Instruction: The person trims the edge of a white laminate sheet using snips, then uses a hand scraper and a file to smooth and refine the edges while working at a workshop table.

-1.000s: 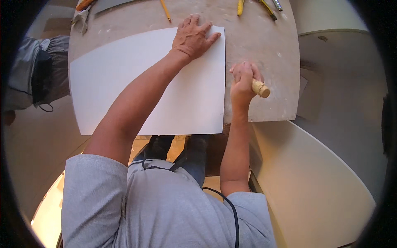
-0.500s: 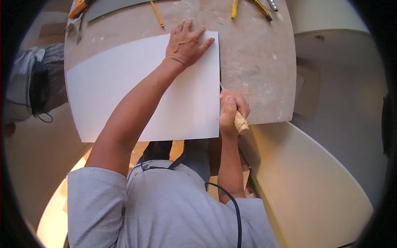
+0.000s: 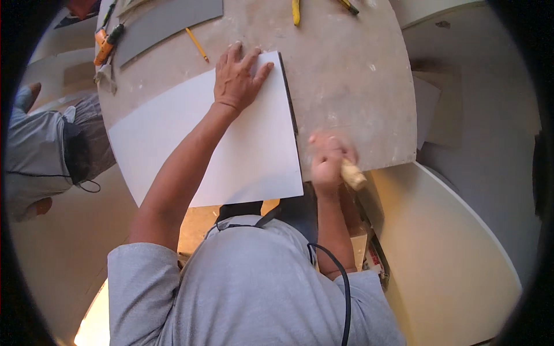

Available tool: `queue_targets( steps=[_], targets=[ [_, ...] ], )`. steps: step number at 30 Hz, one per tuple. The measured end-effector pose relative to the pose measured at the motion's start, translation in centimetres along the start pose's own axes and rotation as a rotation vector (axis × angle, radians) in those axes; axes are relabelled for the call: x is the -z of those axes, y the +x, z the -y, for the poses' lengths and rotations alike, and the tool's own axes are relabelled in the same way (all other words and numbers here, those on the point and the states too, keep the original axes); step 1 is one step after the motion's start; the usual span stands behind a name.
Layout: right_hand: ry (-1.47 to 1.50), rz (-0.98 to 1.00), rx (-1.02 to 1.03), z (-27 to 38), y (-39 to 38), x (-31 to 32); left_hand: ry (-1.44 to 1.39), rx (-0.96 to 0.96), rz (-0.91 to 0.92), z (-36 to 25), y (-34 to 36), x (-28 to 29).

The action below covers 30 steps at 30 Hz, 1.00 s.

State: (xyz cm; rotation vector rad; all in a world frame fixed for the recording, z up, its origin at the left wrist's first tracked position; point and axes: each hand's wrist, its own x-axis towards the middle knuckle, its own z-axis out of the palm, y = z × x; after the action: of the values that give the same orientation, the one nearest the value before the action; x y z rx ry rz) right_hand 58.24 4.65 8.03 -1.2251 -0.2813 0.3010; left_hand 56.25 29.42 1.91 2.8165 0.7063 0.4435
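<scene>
A white panel (image 3: 248, 144) lies on the worktable, its right edge dark and its near edge jutting past the table. My left hand (image 3: 238, 81) rests flat with fingers spread near the panel's far right corner. Just right of the panel's edge, my right hand (image 3: 330, 158) is closed around a wooden-handled tool (image 3: 353, 176). The pale handle sticks out toward me on the right; motion blur and the fist hide the tool's working end. A gap shows between this fist and the panel.
Beyond the panel lie a yellow pencil (image 3: 197, 45), a grey strip (image 3: 167, 29), an orange-and-black power tool (image 3: 107, 45) and a yellow-handled tool (image 3: 296, 11). A cream panel (image 3: 438, 242) leans at the right. Another person (image 3: 49, 144) stands at the left.
My right hand has pulled away from the panel's right edge with the wooden-handled tool. The left hand stays on the panel. The whole view has shifted and turned slightly.
</scene>
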Motion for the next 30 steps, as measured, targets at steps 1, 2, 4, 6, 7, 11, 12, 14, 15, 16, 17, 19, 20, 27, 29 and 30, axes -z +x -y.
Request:
queue_targets(
  steps=[1,2,4,6,7,11,12,14,15,16,17,19,20,27,29,30],
  targets=[
    [0.244,-0.147,0.062,-0.2,1.5,-0.5,0.004,-0.01,-0.003,0.0,0.2,0.0],
    [0.254,-0.141,0.039,-0.7,3.2,-1.2,0.018,0.002,0.036,0.0,0.1,0.2],
    [0.163,-0.035,0.1,-2.2,7.9,-2.6,0.005,-0.012,0.002,-0.1,0.1,0.2],
    [0.14,0.013,0.16,-3.6,10.8,-4.3,-0.002,0.0,0.011,-0.2,-0.1,0.4],
    [0.101,0.022,0.159,-4.4,11.7,-5.0,0.004,-0.005,-0.009,-0.1,-0.1,0.5],
    [-0.033,0.053,0.139,-6.9,12.4,-6.4,0.001,0.039,0.03,-0.2,0.1,0.7],
    [0.026,0.035,0.08,-7.2,11.7,-6.5,-0.004,0.028,0.029,-0.2,0.0,0.8],
    [-0.023,0.042,0.158,-7.7,11.1,-6.8,-0.018,0.027,0.031,-0.2,0.1,0.9],
    [-0.033,0.041,0.283,-7.8,11.1,-7.0,-0.023,0.038,0.026,-0.2,0.0,1.0],
    [-0.234,0.125,0.427,-7.8,10.9,-7.0,-0.019,0.037,0.019,-0.2,0.0,1.0],
    [-0.263,0.112,0.35,-7.8,10.8,-7.0,-0.008,0.043,0.031,-0.2,0.0,1.0],
    [0.015,-0.001,0.111,-7.6,10.2,-6.6,-0.021,0.034,-0.002,-0.2,0.1,0.9],
    [-0.094,-0.012,0.069,-7.4,9.9,-6.2,-0.028,0.033,0.004,-0.2,-0.1,0.9],
    [-0.289,0.114,0.08,-3.6,2.7,-1.0,-0.027,0.004,-0.016,-0.2,-0.1,0.5],
    [-0.107,-0.033,0.064,-0.7,3.7,1.1,0.022,0.012,-0.036,-0.3,-0.2,0.6],
    [-0.125,-0.118,0.12,0.9,4.1,2.0,0.022,0.011,-0.035,-0.4,-0.3,0.7]
  ],
)
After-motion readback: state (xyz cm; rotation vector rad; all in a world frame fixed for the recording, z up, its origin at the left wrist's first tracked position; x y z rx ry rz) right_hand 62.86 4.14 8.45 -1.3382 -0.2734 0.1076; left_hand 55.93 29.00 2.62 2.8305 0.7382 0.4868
